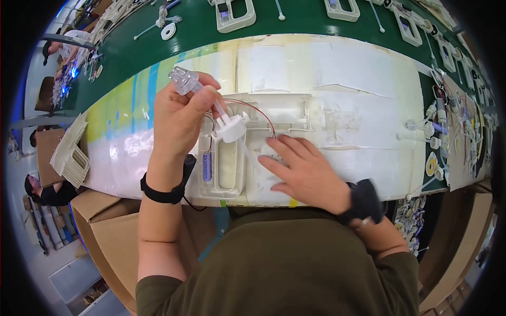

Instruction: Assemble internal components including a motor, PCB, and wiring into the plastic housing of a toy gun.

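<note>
My left hand (176, 124) is closed around a clear plastic stem with a ribbed transparent head (184, 80). At the stem's lower end is a white round cap (232, 129), with a thin pale tube below it. The piece is held tilted above an L-shaped white plastic housing (240, 176), which lies open on the table. Inside the housing's looped handle rests a purple cylindrical battery (207, 166). Thin red wires (259, 109) arc from near my left hand toward my right. My right hand (311, 171) lies palm down beside the housing, its fingers spread; what is under it is hidden.
White sheets and tape cover the work surface (379, 116). On the green tabletop (195, 45) beyond lie several similar housings (235, 18). Loose parts crowd the right side. A white housing shell (71, 152) stands left, above a cardboard box (113, 226). Other people are at far left.
</note>
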Demonstrator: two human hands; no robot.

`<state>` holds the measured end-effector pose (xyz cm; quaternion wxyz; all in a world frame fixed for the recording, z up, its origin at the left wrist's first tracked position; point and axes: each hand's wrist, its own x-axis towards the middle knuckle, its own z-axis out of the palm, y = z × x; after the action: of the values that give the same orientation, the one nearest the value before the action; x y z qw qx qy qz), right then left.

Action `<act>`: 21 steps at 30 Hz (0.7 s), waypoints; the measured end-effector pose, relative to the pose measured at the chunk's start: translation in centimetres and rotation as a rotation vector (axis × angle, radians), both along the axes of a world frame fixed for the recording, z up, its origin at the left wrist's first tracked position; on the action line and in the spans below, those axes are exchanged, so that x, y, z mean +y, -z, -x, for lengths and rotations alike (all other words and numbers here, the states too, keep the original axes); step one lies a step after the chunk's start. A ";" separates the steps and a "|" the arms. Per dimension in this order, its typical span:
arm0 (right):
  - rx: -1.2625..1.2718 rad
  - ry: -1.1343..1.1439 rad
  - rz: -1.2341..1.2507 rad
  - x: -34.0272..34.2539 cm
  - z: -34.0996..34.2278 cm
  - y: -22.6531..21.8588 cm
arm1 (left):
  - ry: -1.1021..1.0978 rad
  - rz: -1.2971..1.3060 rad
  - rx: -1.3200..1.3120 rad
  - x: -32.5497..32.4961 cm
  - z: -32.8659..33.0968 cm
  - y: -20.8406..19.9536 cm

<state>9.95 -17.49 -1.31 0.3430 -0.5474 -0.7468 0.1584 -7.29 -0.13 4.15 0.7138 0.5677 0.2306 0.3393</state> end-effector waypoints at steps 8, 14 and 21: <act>0.856 0.310 0.397 0.7 -2.3 -1.1 | 0.213 -0.334 0.293 -1.4 0.2 -2.0; 0.977 0.349 0.221 2.7 -2.2 -2.7 | 0.491 -0.808 0.729 -3.5 -4.1 -2.0; 0.189 0.335 -0.068 2.7 -1.3 -1.8 | 0.473 -1.044 0.800 -3.8 -5.3 -0.3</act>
<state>11.23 -14.77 0.45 0.4515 -0.6349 -0.6145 0.1246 -1.95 -3.91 4.43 0.2627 0.9527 0.1528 0.0064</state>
